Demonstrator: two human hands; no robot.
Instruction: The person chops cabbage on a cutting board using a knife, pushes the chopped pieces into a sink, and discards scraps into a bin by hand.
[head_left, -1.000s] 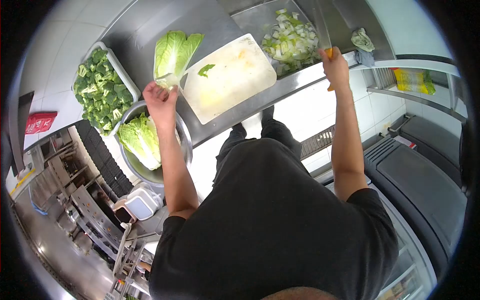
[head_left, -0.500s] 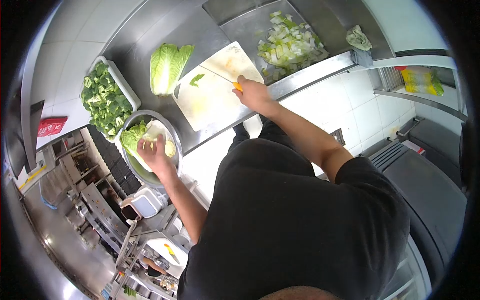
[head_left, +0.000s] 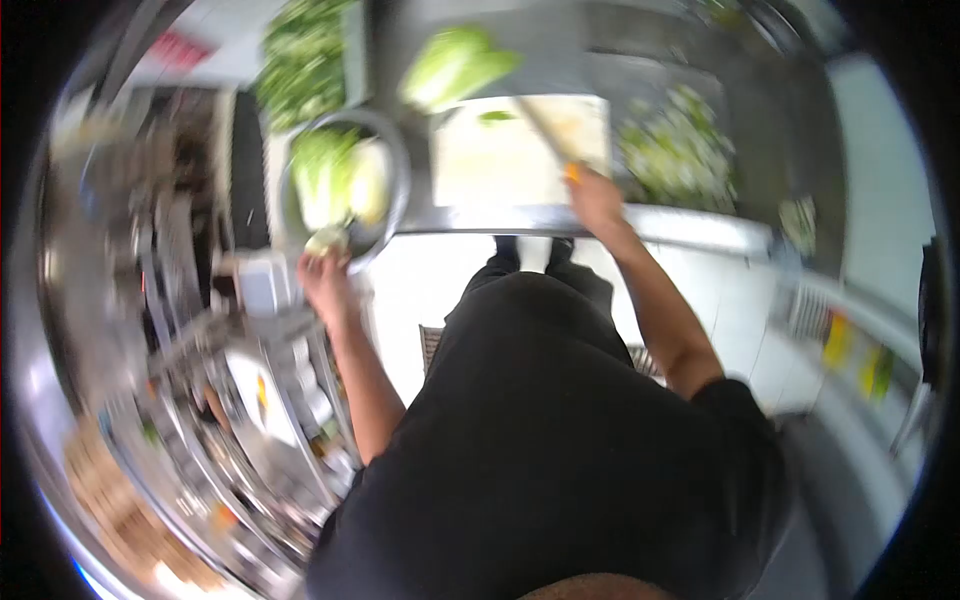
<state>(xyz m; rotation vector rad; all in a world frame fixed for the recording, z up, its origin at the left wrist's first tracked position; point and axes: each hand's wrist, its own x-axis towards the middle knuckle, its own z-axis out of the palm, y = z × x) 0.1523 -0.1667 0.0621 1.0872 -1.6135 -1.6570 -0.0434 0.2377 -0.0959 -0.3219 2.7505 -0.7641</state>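
No readable text — blurred throughout.

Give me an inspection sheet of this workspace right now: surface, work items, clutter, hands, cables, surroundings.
Surface: metal counter; white cutting board lies at its near edge, with faint stains.
Work items: leafy cabbage by the board's far left corner; more cabbage in the metal bowl; chopped pieces right of the board.
Clutter: green scrap on the board; crumpled cloth, blurred, far right.
Left hand: holds a pale piece at the bowl's near rim.
Right hand: grips the orange-handled knife, blade slanting over the board.
Cables: nothing seen.
Surroundings: pale floor; shelving at left, too blurred to itemise.
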